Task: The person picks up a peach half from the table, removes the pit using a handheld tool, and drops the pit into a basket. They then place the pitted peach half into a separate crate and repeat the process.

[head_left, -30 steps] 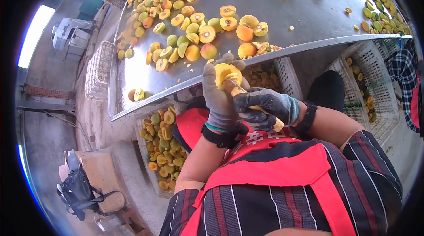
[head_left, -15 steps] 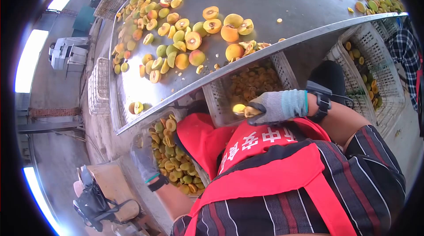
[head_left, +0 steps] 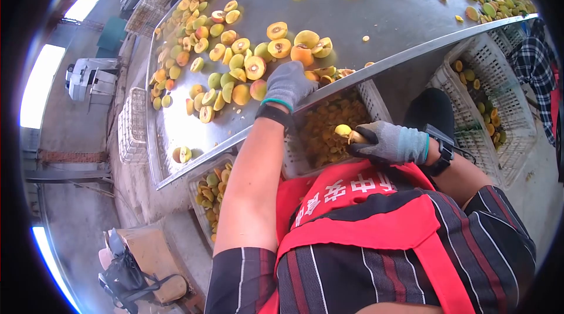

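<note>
Left hand (head_left: 288, 84), risen from eight-o'clock crate (head_left: 205, 190) to twelve-o'clock fruit pile (head_left: 255, 67), grip untellable; right hand (head_left: 392, 142), apart, clamped on small tool (head_left: 354, 136).

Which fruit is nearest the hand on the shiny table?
Find the big metal table, then the grey-gloved left hand near its front edge. Just beyond it sits a round orange fruit, whole and uncut, while the neighbours behind it are cut halves showing their insides.
</note>
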Motion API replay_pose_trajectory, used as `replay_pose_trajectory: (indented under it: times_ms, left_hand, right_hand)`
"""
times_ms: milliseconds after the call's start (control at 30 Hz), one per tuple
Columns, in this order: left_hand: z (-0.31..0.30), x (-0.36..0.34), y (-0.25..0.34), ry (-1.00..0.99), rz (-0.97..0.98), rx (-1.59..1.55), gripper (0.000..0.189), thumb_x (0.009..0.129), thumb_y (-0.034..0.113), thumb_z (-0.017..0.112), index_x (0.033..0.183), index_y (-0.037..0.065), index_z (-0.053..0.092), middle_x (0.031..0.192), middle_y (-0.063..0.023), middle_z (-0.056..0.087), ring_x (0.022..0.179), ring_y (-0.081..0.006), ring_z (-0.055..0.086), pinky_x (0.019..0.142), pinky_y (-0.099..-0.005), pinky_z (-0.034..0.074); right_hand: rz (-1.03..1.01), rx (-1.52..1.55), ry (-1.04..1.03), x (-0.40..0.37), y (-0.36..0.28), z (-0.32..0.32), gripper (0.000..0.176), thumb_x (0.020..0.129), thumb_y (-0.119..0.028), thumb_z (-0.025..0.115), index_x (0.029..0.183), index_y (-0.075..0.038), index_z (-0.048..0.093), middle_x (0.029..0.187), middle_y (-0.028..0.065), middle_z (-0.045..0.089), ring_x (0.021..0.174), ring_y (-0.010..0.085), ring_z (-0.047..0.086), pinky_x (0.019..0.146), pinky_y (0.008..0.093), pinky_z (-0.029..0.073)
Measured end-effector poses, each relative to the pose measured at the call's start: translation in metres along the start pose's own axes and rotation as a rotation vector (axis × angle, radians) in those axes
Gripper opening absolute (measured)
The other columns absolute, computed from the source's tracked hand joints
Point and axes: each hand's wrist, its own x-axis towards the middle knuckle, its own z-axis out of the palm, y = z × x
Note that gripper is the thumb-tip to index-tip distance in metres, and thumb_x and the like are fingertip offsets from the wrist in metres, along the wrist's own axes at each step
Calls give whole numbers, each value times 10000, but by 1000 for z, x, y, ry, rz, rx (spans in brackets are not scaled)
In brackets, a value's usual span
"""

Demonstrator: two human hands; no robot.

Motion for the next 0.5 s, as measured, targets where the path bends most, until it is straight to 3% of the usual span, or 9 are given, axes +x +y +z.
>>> replay_pose_trajectory:
  times_ms: [67,133,167,200,267,333,367,400,500]
  left_hand:
    - [-7,-12,-7,20,8,-32,436,657,365,689,891,1,637,906,-157,648,889,-295,617,756,-380,486]
    - [1,-25,-29,104,-70,-667,441,699,359,679,949,-1,639,883,-129,652,852,-256,627,740,-336,491]
    - [-1,-34,-38,45,-69,-1111,483,750,351,651,1075,2,580,925,-120,627,814,-239,617,724,-326,498]
    - [1,-47,-43,46,-73,-1104,483,750,351,651,1075,2,580,925,-120,627,814,-239,617,724,-326,498]
    - [-9,-86,-39,17,145,-2074,504,821,301,597,1216,13,476,981,-162,613,793,-251,595,703,-364,481]
    - [-3,-113,-34,-129,289,-2382,603,828,334,574,1300,14,377,1041,-180,589,829,-293,591,743,-390,474]
    - [3,-121,-37,-182,304,-2385,630,820,372,576,1301,13,385,1081,-191,568,888,-315,581,791,-417,465]
    - [11,-130,-32,-72,148,-2406,633,815,379,578,1293,9,391,1101,-195,556,940,-312,567,805,-428,461]
    - [17,-146,-17,-139,243,-2459,630,825,423,563,1270,5,408,1092,-180,559,958,-295,558,815,-417,458]
  right_hand:
    - [29,55,13,0,1,-2,330,867,-371,570,920,-46,551,643,61,556,535,137,512,530,301,438]
    - [67,220,-3,2,1,-2,347,865,-396,572,935,-57,538,626,50,538,522,122,517,470,279,429]
    - [30,267,-2,0,-6,-2,366,860,-410,573,960,-60,530,601,46,525,479,117,523,411,253,409]
    - [24,272,-6,1,-10,-2,366,860,-410,573,960,-60,530,601,46,525,479,117,523,411,253,409]
    - [-84,334,-71,4,-19,-1,378,855,-412,577,983,-59,526,587,44,521,445,120,528,391,252,408]
    - [-115,340,-112,12,-30,6,377,857,-412,574,979,-58,526,588,49,526,414,124,520,385,255,408]
    - [-188,346,-189,20,-32,10,350,869,-378,562,992,-52,521,606,39,523,452,112,519,400,247,414]
    - [-259,355,-266,26,-35,14,323,882,-344,550,1005,-47,516,624,29,519,490,100,517,415,240,419]
    - [-174,259,-244,38,-50,30,310,885,-336,546,1007,-51,523,626,31,523,491,103,519,406,235,425]
